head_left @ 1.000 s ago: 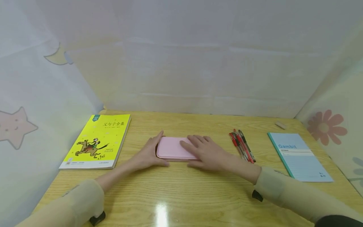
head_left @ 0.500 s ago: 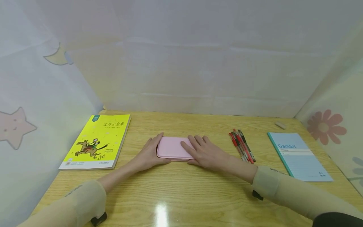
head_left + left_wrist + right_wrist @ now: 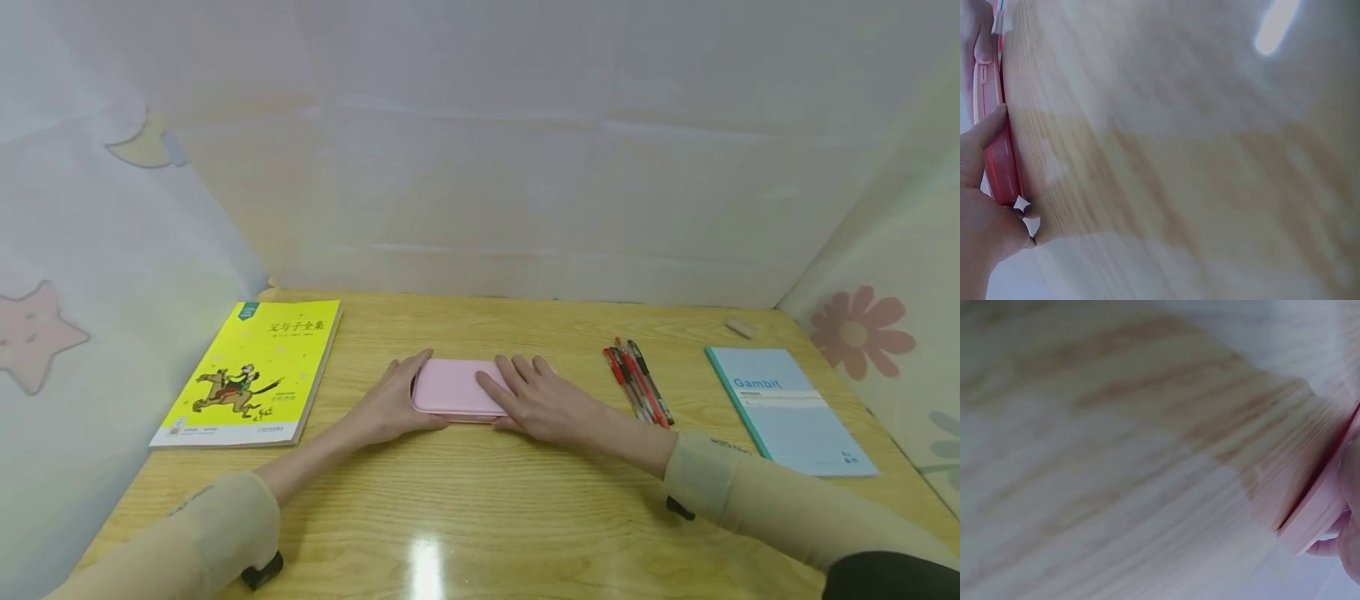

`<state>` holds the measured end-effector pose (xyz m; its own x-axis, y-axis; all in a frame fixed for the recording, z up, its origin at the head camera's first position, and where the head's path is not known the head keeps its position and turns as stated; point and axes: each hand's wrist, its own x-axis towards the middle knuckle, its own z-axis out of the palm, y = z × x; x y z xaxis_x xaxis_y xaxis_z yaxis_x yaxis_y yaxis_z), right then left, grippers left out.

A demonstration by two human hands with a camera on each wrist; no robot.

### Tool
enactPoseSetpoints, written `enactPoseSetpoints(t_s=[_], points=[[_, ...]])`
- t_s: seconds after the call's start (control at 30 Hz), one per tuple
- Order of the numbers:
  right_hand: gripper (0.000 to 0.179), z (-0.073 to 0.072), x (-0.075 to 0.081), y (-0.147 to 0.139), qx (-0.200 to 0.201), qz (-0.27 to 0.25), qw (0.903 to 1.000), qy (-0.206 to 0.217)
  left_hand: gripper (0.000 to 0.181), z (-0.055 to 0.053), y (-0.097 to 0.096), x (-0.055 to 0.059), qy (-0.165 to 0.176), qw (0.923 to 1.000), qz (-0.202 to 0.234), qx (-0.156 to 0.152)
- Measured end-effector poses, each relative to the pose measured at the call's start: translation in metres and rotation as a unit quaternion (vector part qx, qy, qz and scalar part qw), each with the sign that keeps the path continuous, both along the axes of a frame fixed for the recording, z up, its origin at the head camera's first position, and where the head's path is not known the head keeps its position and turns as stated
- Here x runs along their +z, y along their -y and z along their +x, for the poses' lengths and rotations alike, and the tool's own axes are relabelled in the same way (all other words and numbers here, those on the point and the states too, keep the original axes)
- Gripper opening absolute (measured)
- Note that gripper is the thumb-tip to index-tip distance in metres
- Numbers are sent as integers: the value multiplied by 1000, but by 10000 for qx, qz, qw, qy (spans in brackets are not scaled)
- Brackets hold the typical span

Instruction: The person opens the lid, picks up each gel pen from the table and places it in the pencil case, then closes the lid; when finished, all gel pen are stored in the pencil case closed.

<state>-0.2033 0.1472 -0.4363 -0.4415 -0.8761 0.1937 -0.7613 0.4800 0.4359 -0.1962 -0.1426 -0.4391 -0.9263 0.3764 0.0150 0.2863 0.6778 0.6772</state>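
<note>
A pink pencil case (image 3: 453, 387) with rounded corners lies flat on the wooden table in the middle of the head view. My left hand (image 3: 386, 408) grips its left end, thumb along the near side and fingers at the far side. Over the right end is my right hand (image 3: 543, 404), its fingers spread across the lid and its thumb at the near edge. In the left wrist view the case's side (image 3: 1000, 162) shows a darker pink below the left thumb. The right wrist view catches only a corner of the case (image 3: 1313, 519) beside the right hand (image 3: 1350, 512).
Left of the hands lies a yellow book (image 3: 251, 367). Several red and black pens (image 3: 637, 383) lie right of the case. A blue notebook (image 3: 787, 408) and a small eraser-like block (image 3: 741, 328) are farther right. White sheeting (image 3: 480, 167) closes off the back and sides.
The left thumb has drawn in along the near edge of the case, and the right hand has shifted slightly. Both hands stay on the case, which has barely moved.
</note>
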Motion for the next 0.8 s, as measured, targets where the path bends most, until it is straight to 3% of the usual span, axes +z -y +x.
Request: enactPoseSetpoints(t_s=[0.33,0.47,0.57,0.63,0.67,0.8], points=[[66,-5,6,-2,61,-74,9996,268,114,0,2,0,-95,9999,-5,-87],[62,-9,17,-4,125,-114,9970,752,118,-1,4,-3,82,9999,80,11],[60,-14,26,-5,51,-46,9900,1412,119,-3,5,-3,178,9997,158,35],[58,-19,33,-6,-69,-45,9793,2020,120,-4,5,-2,266,9995,189,37],[58,-21,37,-6,-232,-94,9693,2444,121,-4,5,-1,311,9993,189,48],[57,-31,51,-6,-907,-467,9186,3818,126,-5,4,3,416,9990,-43,152]])
